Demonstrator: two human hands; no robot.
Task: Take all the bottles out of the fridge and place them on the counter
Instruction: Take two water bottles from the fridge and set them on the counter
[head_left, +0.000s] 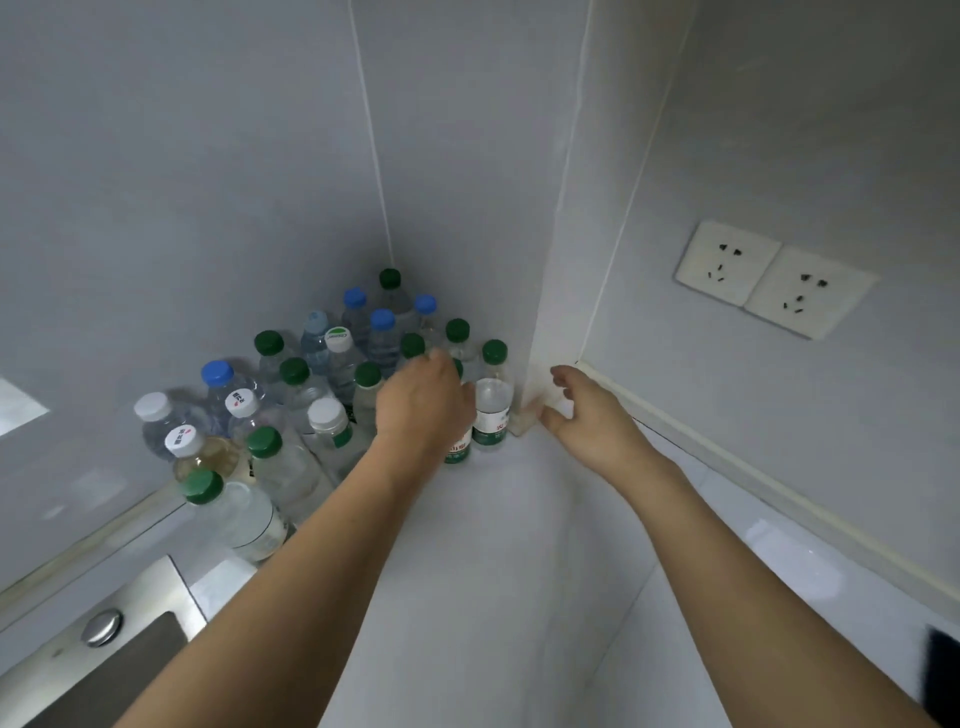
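Now, bottles (322, 395): I see them clustered upright in the surface (498, 545) corner.
Left hand (423, 402): over a green-labelled bottle (458, 449); grip hidden, I cannot tell.
Right hand (582, 408): released, fingers loosely spread beside another bottle (492, 400).
Wall: double socket (774, 278).

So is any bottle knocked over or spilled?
None lies flat and nothing has spilled on the counter. One bottle differs: the white-capped bottle at the front left holds yellowish liquid, while the others look clear. The left hand covers part of one green-labelled bottle.
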